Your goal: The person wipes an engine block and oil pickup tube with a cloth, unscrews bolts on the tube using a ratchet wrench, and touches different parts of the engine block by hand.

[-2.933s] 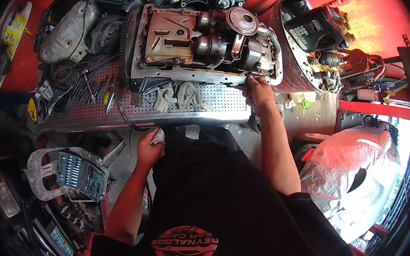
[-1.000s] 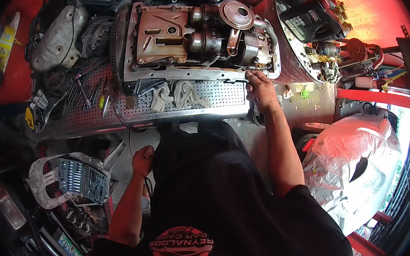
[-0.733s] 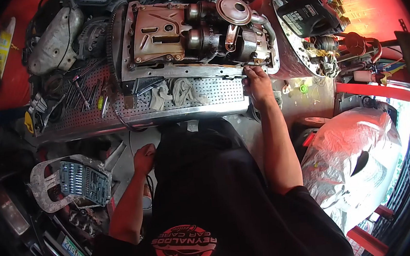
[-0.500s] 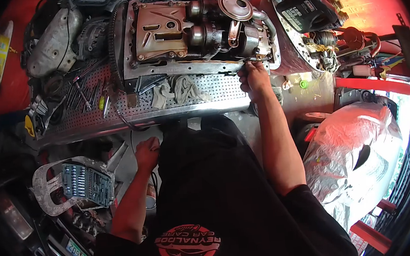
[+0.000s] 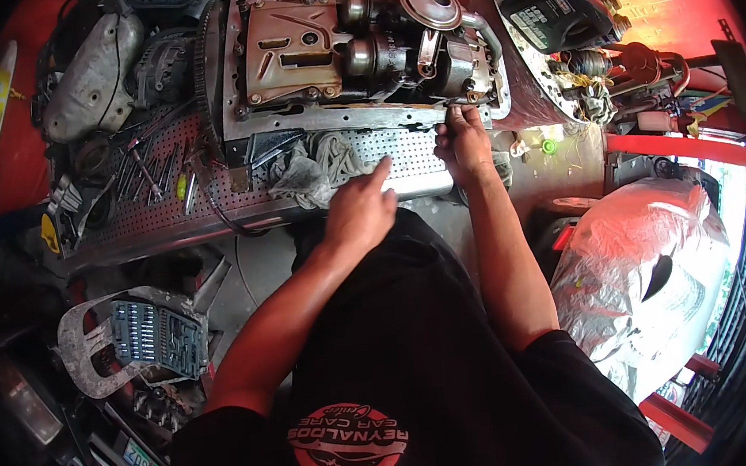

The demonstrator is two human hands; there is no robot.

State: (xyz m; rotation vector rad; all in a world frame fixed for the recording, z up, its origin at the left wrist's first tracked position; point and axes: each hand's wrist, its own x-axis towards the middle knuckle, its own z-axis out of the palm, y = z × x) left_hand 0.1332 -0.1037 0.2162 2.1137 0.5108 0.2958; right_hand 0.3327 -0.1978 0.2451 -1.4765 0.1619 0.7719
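Note:
An engine block [image 5: 290, 49] lies with its underside facing up, showing a brown metal plate and a round oil pickup [image 5: 431, 6]. At the near edge of its flange, on the right, my right hand [image 5: 466, 143] has its fingers curled, thumb and index pressed together against the rim. Whatever they pinch is hidden. My left hand [image 5: 360, 210] hovers over the bench's front edge, index finger stretched toward the engine and the other fingers loosely bent, nothing visible in it. Just left of that hand, a crumpled grey rag [image 5: 318, 167] rests on the perforated metal bench [image 5: 402, 155].
Wrenches and a yellow-handled screwdriver [image 5: 183, 186] lie on the bench's left side, near a metal heat shield [image 5: 93, 80]. A black oil bottle [image 5: 562, 10] stands at the back right. Below left, an open socket set [image 5: 159, 339] rests on a stool. Plastic sheeting [image 5: 643, 271] covers something at right.
My left hand has risen from beside my body to the bench's front edge, and its index finger has stretched out. The rag looks more bunched. My right hand stays at the flange.

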